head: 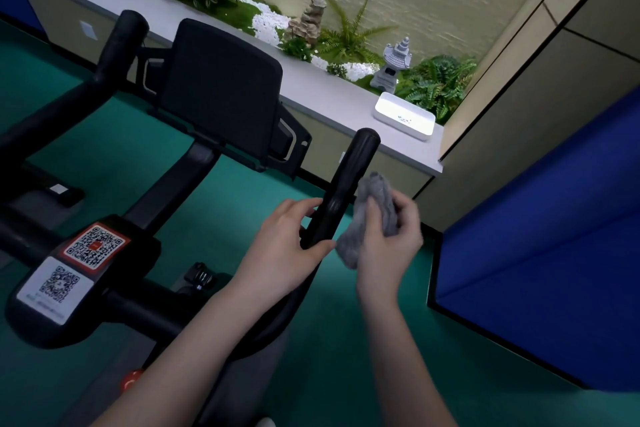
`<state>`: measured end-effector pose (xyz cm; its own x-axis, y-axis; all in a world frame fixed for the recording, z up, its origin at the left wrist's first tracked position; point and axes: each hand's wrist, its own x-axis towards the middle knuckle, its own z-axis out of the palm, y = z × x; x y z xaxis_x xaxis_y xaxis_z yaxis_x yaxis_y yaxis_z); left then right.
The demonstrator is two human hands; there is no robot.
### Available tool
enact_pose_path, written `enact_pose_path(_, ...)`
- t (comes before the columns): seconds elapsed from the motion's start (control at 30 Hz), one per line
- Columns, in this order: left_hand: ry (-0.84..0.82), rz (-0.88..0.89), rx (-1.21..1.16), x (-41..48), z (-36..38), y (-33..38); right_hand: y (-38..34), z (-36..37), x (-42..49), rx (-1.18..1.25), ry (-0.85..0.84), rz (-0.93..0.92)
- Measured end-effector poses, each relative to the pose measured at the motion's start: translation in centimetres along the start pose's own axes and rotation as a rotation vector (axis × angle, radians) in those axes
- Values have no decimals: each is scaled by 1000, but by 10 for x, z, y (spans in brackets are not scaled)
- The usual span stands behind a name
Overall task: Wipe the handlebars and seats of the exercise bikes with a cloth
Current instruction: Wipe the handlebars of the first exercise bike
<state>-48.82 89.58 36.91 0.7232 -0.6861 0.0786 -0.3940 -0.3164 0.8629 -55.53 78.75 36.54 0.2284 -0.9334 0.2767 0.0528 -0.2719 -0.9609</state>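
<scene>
The left hand (287,246) grips the black handlebar (341,191) at lower centre of the frame; the right hand (388,239) clutches a bunched grey cloth (367,215) beside the bar.

Red-bordered QR sticker (94,246), white QR sticker (57,282) beside it, both on exercise bike (166,194), small print illegible

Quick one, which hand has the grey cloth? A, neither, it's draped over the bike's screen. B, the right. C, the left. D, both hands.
B: the right hand grips the cloth beside the handlebar, which the left hand holds.
</scene>
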Motion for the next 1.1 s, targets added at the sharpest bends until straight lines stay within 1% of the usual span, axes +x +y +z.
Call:
enact_pose_path(0.07, 3, 15, 2, 0, 0, 0, 8, 4, -12, 30, 10, 114)
enact_pose_path(0.13, 6, 22, 1, 0, 0, -1, 8, 10, -11, 113, 15, 222)
enact_pose_path(0.2, 7, 20, -3, -1, 0, -1, 3, 16, 0, 188, 17, 285)
enact_pose_path(0.37, 20, 10, -35, -1, 2, -2, -14, 22, 40, 293, -28, 282)
enact_pose_path(0.5, 20, 13, -35, -2, 2, -2, -2, 14, 46, 207, -92, 318)
enact_pose_path(0.57, 20, 17, -33, -2, 2, -2, 11, 9, 36, 127, -140, 378)
enact_pose_path(0.63, 21, 25, -29, -2, 2, -2, 21, 7, 26, 89, -227, 437)
enact_pose_path(0.73, 17, 40, -33, -2, 1, -3, 24, 6, 20, 195, -440, 508)
enact_pose_path(0.8, 15, 53, -33, -2, 0, -4, 23, 5, 23, 264, -505, 533)
enact_pose_path(0.9, 20, 52, -32, -2, 1, -5, 16, 6, 33, 267, -496, 520)
enact_pose_path(1.1, 18, 31, -40, -3, 2, -5, -6, 15, 71, 246, -404, 453)
